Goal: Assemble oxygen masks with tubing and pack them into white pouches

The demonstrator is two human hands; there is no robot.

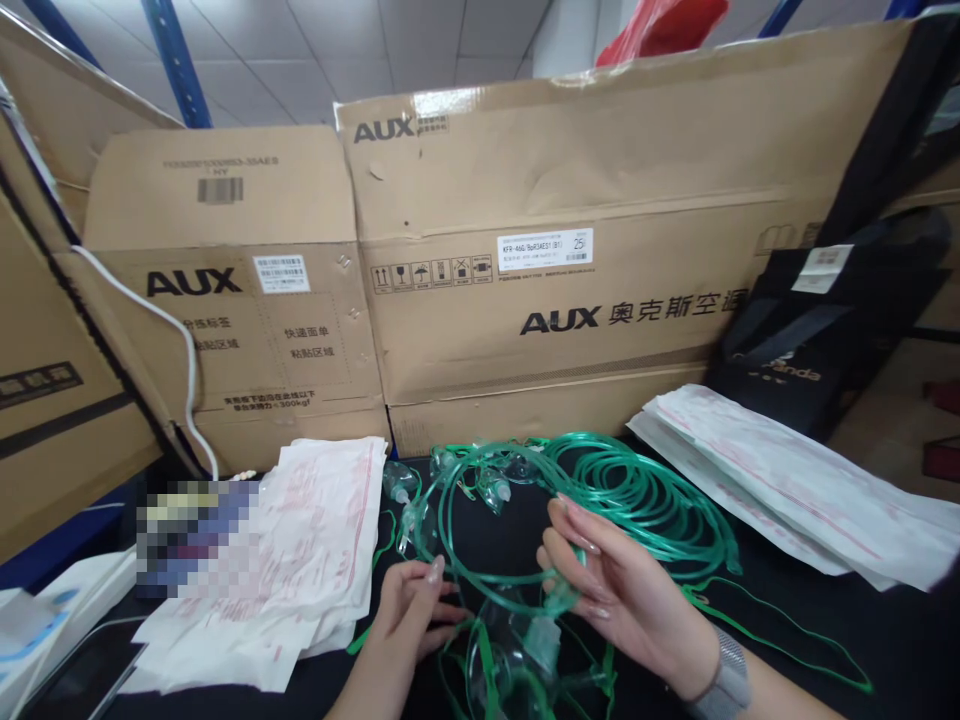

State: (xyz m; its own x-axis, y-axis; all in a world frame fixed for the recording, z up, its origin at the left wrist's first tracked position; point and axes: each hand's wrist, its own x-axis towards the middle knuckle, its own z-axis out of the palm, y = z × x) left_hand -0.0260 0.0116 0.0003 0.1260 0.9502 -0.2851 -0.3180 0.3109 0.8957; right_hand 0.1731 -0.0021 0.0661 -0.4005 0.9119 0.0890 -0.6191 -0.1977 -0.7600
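A clear green oxygen mask (487, 668) with a green strap lies at the front, between my two hands. My right hand (622, 580) is closed, its fingers curled around the coiled green tubing (491, 578) just above this mask. To the left, my left hand (412, 610) has its fingers apart and loosely bent beside the mask and the tubing loop; whether it touches them I cannot tell. More clear masks (495, 490) lie behind the loop. A larger coil of green tubing (645, 490) rests behind my right hand, with a thin green strap (795, 625) to its right.
White printed packets (277, 560) are stacked at left, others (810, 480) at right. AUX cardboard boxes (600, 260) wall the back of the black table. A phone (82, 670) lies front left; a white cable (184, 350) hangs there. A black bag (795, 340) leans back right.
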